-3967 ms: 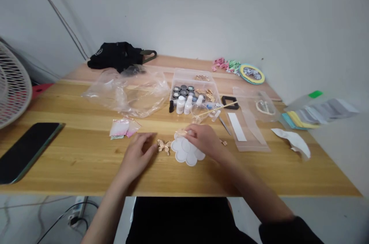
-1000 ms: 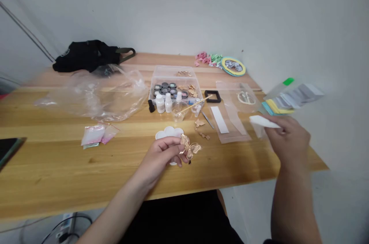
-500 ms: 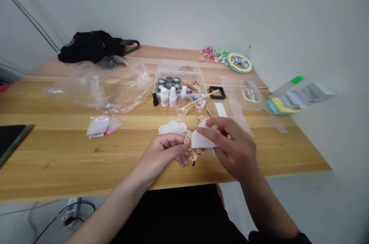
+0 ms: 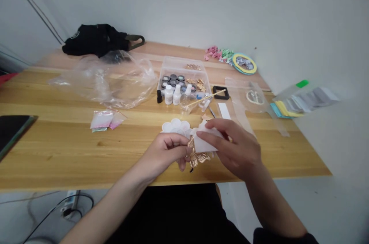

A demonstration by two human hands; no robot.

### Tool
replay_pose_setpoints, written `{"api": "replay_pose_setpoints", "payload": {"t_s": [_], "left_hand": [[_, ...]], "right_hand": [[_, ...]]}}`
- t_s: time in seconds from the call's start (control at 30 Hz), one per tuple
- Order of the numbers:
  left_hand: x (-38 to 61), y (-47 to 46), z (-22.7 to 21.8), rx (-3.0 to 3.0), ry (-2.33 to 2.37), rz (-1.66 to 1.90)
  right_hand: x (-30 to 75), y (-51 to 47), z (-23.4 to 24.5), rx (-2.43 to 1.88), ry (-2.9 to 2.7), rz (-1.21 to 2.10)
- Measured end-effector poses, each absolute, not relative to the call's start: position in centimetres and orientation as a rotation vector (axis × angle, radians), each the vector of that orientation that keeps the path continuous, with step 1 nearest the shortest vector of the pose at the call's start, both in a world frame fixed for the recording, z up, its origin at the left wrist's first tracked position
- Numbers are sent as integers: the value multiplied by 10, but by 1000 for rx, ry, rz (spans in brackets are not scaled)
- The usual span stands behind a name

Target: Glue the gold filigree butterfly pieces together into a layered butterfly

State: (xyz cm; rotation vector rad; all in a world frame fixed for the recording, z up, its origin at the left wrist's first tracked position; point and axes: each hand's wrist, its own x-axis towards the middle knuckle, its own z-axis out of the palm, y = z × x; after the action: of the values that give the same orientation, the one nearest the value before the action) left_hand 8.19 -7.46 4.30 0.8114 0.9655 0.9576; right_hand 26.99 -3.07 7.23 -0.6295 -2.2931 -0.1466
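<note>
Gripping gold butterfly (image 4: 196,156) in left hand (image 4: 165,152) | right hand (image 4: 236,148) pinched white paper (image 4: 205,141) against it | white palette (image 4: 175,125) just behind, on tabletop (image 4: 63,151)

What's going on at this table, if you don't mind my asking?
A person is working with both bare hands over a wooden table. The left hand holds a gold butterfly ornament, and the right hand holds a white paper piece against it. A white petal-shaped palette lies just beyond the hands, and a clear plastic box of small jars stands farther back, with white bottles in front of it.
</note>
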Motion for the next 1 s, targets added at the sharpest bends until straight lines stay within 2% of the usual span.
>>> {"api": "replay_pose_setpoints", "payload": {"t_s": [0.6, 0.83, 1.0], "left_hand": [[80, -79, 45, 850, 998, 1004], [79, -81, 42, 901, 975, 997], [78, -82, 42, 831, 939, 993]], "right_hand": [[263, -35, 65, -582, -2423, -104], [259, -40, 74, -640, -2439, 30], [269, -38, 69, -513, -2403, 27]]}}
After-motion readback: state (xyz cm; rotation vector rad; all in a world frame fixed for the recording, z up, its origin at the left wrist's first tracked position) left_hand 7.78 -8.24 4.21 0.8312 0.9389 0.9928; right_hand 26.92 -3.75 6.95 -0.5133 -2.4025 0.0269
